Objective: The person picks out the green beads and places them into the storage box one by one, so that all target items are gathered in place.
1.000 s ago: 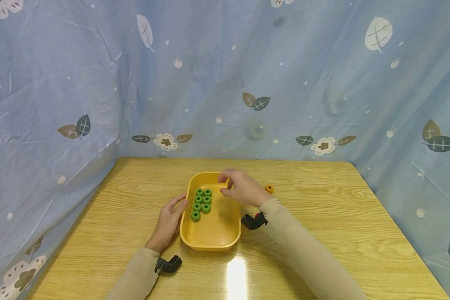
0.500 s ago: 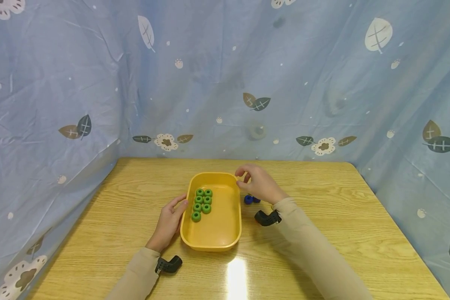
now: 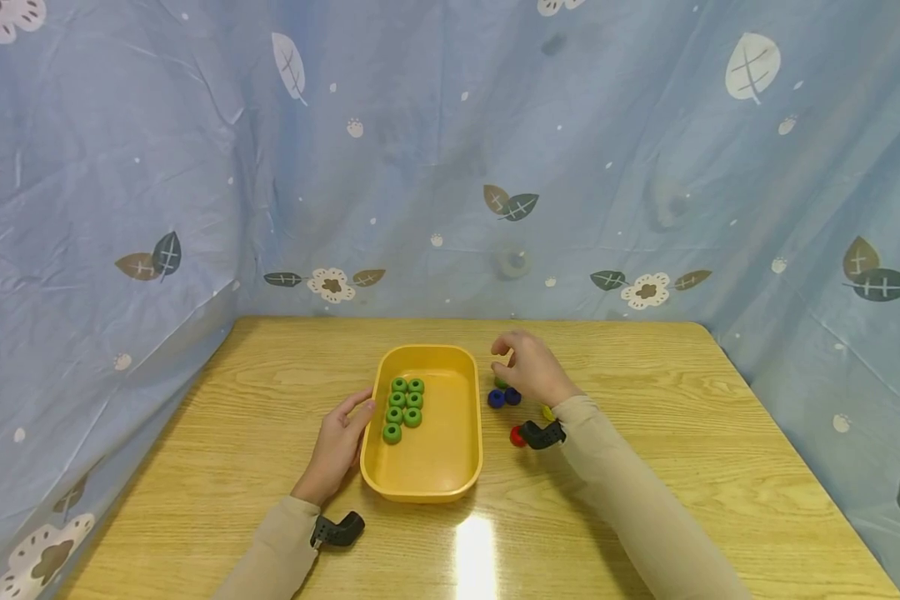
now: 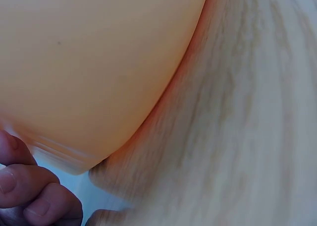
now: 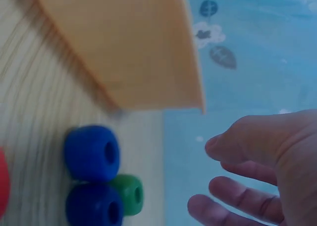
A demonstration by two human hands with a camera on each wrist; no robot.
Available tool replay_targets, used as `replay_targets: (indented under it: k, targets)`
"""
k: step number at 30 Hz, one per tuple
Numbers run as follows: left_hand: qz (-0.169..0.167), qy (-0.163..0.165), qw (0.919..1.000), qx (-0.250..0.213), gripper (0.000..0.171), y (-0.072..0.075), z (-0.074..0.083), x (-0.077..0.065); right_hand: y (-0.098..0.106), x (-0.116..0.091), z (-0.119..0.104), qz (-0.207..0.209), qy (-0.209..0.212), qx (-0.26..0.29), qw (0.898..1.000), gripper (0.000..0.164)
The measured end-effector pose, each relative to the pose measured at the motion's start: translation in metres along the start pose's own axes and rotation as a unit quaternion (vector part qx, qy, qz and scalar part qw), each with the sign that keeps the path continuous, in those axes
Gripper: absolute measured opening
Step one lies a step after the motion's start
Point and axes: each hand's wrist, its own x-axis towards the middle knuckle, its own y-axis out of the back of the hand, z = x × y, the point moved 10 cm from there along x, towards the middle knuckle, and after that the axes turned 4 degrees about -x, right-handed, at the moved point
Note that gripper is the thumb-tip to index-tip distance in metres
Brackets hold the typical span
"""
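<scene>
My left hand point(image 3: 337, 446) rests against the left side of a yellow plastic tray point(image 3: 422, 497), fingertips and thumb at its outer wall. Inside the tray, on its left half, several green beads point(image 3: 397, 399) with holes stand in two columns. My right hand point(image 3: 536, 367) hovers over the table just right of the tray, fingers loosely bent. In the right wrist view, a gap shows between thumb point(image 5: 235, 141) and fingers, with nothing held. Below that hand lie two blue beads point(image 3: 497, 398) and a green bead point(image 5: 130, 194) touching or nearly touching them.
A red bead point(image 3: 518, 436) lies nearer me, partly behind the black wrist camera point(image 3: 543, 435). Part of a yellow bead point(image 3: 548, 412) shows beside the right sleeve point(image 3: 607, 467). A blue patterned curtain point(image 3: 435, 167) hangs behind the wooden table point(image 3: 682, 400).
My right hand has moved right, from over the tray to above the loose beads outside it. The blue, green and red beads have come into view. My left hand has stayed at the tray.
</scene>
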Motion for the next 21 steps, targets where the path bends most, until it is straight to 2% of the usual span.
replay_targets:
  k: [8, 17, 21]
  targets:
    - [-0.001, -0.001, 1.0, -0.01, 0.048, -0.001, 0.002, -0.002, -0.01, 0.002, 0.015, 0.001, -0.013, -0.053, 0.999, 0.021]
    - [0.003, -0.002, 1.0, 0.0, 0.05, 0.001, 0.001, -0.003, -0.018, 0.003, 0.019, -0.018, -0.014, -0.069, 0.997, 0.025]
    - [-0.002, -0.003, 0.9999, -0.01, 0.049, -0.001, 0.001, -0.002, -0.021, 0.002, 0.021, -0.026, -0.011, -0.072, 0.997, 0.025]
